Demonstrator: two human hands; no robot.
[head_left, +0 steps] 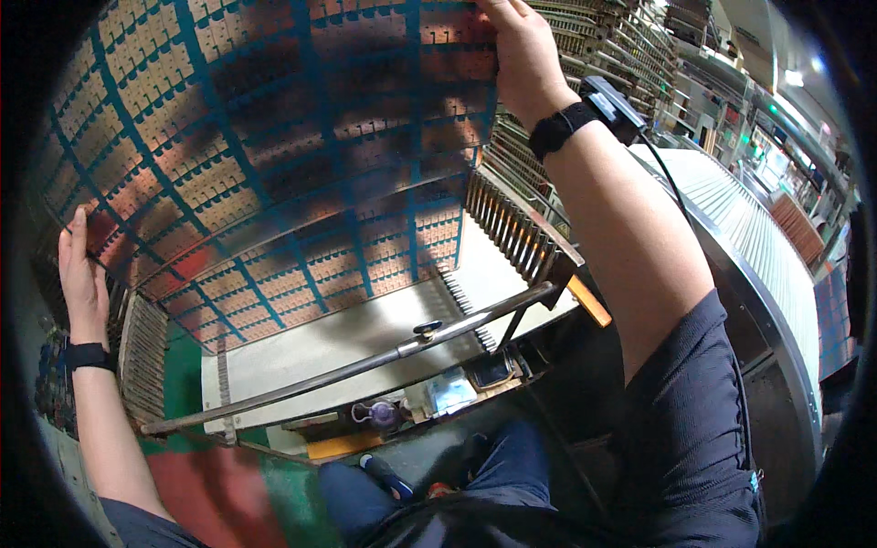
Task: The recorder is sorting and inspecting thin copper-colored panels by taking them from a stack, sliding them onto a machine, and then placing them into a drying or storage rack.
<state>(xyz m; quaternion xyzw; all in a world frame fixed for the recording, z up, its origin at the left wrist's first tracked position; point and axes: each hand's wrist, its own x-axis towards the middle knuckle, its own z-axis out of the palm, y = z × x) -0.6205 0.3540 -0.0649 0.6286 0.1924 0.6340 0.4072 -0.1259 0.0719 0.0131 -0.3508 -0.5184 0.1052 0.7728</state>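
A large copper-coloured circuit board panel (265,91) with blue-green grid lines is raised in front of me, tilted, and fills the upper left. My left hand (84,274) is closed on its left edge. High on its right edge, my right hand (528,59) grips it, with some fingertips cut off by the picture's top. Below its lower edge shows another similar panel (365,251), standing in a slotted rack (516,233) with a white base (311,342). The first panel hides most of this second one. Both my wrists carry black bands.
A metal bar (365,370) crosses the rack's front, close to my legs. Under it a shelf holds a purple cup (384,416) and a clear packet (450,393). To the right runs a ribbed pale conveyor (731,210). More slotted racks (621,46) stand behind.
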